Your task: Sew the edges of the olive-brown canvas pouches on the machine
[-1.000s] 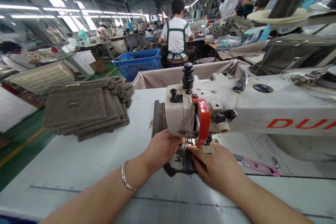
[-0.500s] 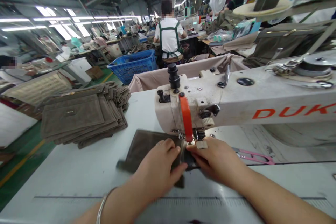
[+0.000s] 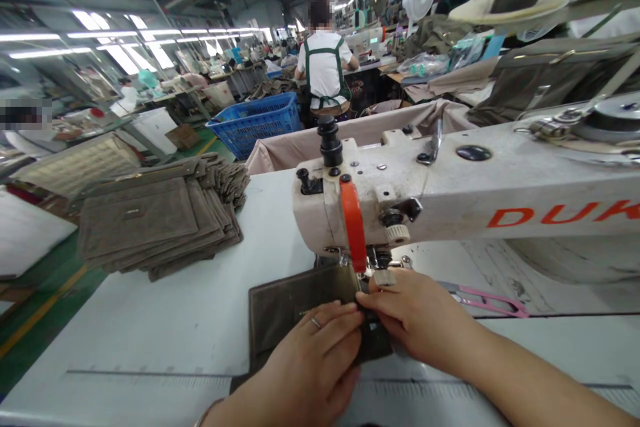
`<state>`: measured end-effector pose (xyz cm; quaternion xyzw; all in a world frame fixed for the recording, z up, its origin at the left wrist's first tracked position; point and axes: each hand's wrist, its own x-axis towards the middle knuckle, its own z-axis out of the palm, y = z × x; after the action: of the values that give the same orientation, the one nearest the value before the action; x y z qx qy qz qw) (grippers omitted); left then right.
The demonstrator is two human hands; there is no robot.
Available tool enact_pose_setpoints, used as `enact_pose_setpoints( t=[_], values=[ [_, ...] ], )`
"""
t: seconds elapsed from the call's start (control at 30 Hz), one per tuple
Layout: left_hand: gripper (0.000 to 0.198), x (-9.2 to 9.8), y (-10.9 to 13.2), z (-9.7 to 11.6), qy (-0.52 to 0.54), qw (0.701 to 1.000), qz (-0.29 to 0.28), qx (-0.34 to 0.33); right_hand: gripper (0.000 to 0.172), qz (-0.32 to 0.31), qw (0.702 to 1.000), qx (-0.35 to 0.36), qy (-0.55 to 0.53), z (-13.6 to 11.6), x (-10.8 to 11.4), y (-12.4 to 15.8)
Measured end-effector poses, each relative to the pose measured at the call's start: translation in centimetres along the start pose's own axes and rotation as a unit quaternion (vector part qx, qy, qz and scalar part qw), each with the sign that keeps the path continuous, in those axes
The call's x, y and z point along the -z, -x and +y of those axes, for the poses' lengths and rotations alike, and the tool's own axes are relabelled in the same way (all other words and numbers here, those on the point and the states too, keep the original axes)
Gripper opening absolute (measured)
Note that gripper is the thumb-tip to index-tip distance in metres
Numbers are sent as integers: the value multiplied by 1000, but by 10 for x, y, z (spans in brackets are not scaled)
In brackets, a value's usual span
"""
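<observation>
An olive-brown canvas panel (image 3: 295, 307) lies flat on the white sewing table (image 3: 150, 327), running under the needle area of a cream industrial sewing machine head (image 3: 345, 207). My left hand (image 3: 313, 360), with a ring on one finger, presses on the panel's near side, fingers curled over it. My right hand (image 3: 420, 320) holds the darker layered edge close to the presser foot. A small beige tag or pad (image 3: 385, 277) sits just above my right fingers. My hands hide the needle plate.
A tall stack of similar canvas pieces (image 3: 157, 220) lies on the table to the left. Pink thread snips (image 3: 487, 301) lie to the right. Behind the machine are a cloth-lined bin (image 3: 350, 130), a blue plastic basket (image 3: 255, 123) and a seated co-worker (image 3: 325, 70).
The panel has swung round and now lies squarely left of the needle. My left hand has shifted right and down onto it. The view has shifted only slightly since the last frame.
</observation>
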<state>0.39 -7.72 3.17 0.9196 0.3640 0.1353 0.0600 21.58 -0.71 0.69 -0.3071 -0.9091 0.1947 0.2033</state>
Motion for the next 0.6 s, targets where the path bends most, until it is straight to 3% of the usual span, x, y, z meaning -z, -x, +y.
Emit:
enact_pose_setpoints(
  t=[0.37, 0.6],
  values=[
    [36, -3, -17, -40, 58, 998, 31, -7, 45, -10, 998, -49, 49, 2, -5, -2],
    [35, -4, -28, -63, 51, 998, 22, -23, 47, -9, 994, -64, 91, 1, -3, -4]
  ],
)
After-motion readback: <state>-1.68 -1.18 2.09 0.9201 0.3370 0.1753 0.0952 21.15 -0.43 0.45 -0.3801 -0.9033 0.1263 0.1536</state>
